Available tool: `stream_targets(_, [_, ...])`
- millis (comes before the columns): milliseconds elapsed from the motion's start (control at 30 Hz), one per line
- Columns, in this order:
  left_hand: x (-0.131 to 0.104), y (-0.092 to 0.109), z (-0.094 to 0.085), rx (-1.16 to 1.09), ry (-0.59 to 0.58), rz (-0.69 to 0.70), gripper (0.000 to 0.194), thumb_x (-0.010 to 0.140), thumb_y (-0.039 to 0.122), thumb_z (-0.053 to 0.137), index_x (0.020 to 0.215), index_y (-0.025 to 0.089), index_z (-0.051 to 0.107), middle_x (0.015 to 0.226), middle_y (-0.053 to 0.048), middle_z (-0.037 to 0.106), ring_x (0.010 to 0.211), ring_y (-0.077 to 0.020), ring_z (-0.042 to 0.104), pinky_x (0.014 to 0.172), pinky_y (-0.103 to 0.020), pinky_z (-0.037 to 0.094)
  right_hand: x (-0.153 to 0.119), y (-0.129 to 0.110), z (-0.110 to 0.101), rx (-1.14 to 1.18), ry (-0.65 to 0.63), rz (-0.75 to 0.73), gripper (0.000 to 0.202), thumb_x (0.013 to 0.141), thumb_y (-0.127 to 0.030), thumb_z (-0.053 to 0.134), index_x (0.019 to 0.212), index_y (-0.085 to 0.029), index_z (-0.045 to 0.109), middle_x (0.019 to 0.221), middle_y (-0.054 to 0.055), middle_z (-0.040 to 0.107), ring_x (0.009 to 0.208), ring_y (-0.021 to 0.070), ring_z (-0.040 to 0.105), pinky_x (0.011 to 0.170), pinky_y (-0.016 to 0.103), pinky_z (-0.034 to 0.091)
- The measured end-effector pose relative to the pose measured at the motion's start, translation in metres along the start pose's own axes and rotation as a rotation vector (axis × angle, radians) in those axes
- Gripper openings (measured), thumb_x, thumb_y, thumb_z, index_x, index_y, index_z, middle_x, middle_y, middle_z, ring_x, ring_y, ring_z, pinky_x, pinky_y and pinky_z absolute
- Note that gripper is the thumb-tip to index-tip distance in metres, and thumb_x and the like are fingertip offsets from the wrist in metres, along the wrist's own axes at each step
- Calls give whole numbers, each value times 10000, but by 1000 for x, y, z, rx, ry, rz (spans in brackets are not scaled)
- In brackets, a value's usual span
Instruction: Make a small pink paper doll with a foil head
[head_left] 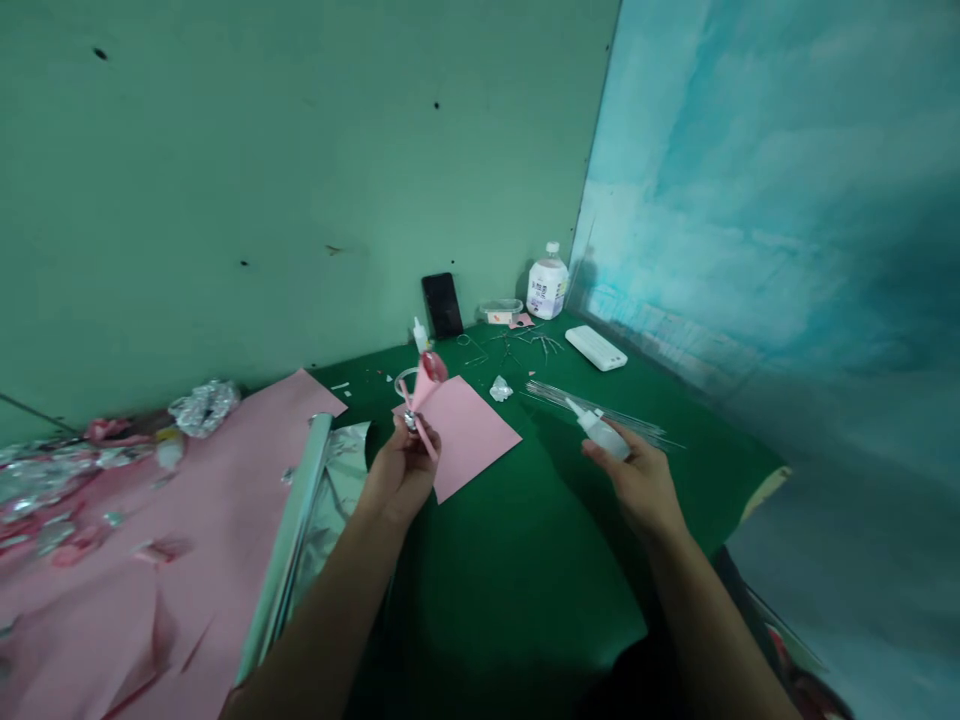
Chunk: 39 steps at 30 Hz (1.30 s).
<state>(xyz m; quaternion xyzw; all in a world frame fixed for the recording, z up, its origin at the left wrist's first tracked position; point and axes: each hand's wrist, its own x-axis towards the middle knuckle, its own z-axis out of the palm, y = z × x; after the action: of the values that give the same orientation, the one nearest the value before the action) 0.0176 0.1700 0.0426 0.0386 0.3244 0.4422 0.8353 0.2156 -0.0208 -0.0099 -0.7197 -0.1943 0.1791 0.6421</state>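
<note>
A green tabletop (525,590) is observed as the support. Its left side is covered by a large pink paper (225,480). A smaller pink sheet (476,440) is laid flat, with crumpled foil (501,389) nearby. Thin wires (551,394) are grouped before a white block (596,348); a labelled bottle (547,288) is stood at the rear corner.

The single view comes from a camera worn on the person's head, looking forward and down over both forearms (334,610), which rise from the bottom edge. The left hand (401,465) appears near the frame's centre, the right hand (637,475) right of it, both close to the lens. The green tabletop (510,570) slants away through the lower middle; beyond, the green wall (337,170) spans the upper left and the blue wall (780,200) the right side.
</note>
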Motion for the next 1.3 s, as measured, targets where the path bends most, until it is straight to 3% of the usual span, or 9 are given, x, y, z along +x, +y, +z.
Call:
stream_targets(267, [-8, -14, -2, 12, -24, -57, 226, 997, 134, 446, 838, 109, 604, 698, -26, 627, 584, -83, 622, 568, -194, 555, -6, 13, 3, -442, 29, -414, 537, 845, -591, 551, 1017, -117, 736, 851, 120, 605, 774, 241, 548, 503, 297, 408])
stream_targets(567, [-10, -18, -8, 9, -100, -144, 173, 990, 162, 467, 911, 98, 606, 741, -48, 609, 658, -115, 639, 607, -217, 572, -2, 24, 4, -423, 60, -225, 612, 814, -610, 560, 1195, -138, 639, 986, 154, 722, 630, 229, 608, 565, 341, 472])
stream_targets(733, [-12, -21, -9, 19, -116, -171, 170, 997, 164, 442, 970, 102, 597, 776, -55, 601, 646, -104, 614, 584, -209, 569, 1, 25, 5, -557, -54, -214, 505, 850, -554, 504, 1164, -167, 582, 1034, 161, 727, 812, 302, 683, 656, 372, 489])
stream_targets(900, [-14, -25, -8, 35, -126, -176, 168, 993, 130, 427, 999, 100, 593, 815, -64, 613, 656, -102, 615, 590, -205, 563, 14, 34, 4, -744, -24, -232, 500, 752, -568, 591, 1036, -164, 665, 1118, 179, 688, 1052, 391, 615, 807, 475, 474])
stream_targets(1033, [-16, -30, -10, 44, -147, -150, 195, 1000, 144, 426, 963, 108, 614, 830, -65, 637, 663, -102, 624, 618, -217, 565, 10, 32, -1, -749, -29, -147, 566, 729, -561, 634, 1116, -148, 648, 1115, 182, 673, 1056, 400, 601, 821, 501, 475])
stream_targets(1133, [-17, -35, -12, 83, -189, -112, 210, 989, 131, 448, 897, 118, 636, 808, -61, 646, 691, -114, 639, 669, -238, 575, -13, 18, -1, -682, 172, -170, 815, 634, -655, 716, 1201, -87, 573, 1192, 258, 582, 1081, 422, 561, 785, 502, 498])
stream_targets(1200, [-18, -39, -14, 124, -217, -93, 194, 973, 125, 486, 859, 124, 643, 808, -60, 652, 721, -123, 649, 702, -248, 576, -35, 0, 6, -518, 306, -261, 785, 621, -661, 743, 1164, -125, 558, 1097, 205, 584, 975, 354, 580, 708, 444, 517])
stream_targets(1233, [-19, -42, -15, 146, -231, -86, 174, 963, 127, 512, 851, 128, 645, 815, -58, 656, 737, -128, 654, 718, -253, 575, -46, -11, 12, -398, 266, -311, 709, 646, -626, 753, 1141, -160, 554, 1028, 149, 593, 910, 304, 588, 700, 417, 520])
stream_targets(1300, [-21, -47, -16, 186, -259, -87, 113, 936, 140, 574, 854, 137, 651, 829, -52, 664, 751, -131, 659, 744, -259, 569, -63, -34, 29, -122, 11, -410, 539, 754, -514, 721, 1163, -208, 548, 951, 69, 594, 820, 219, 590, 721, 371, 524])
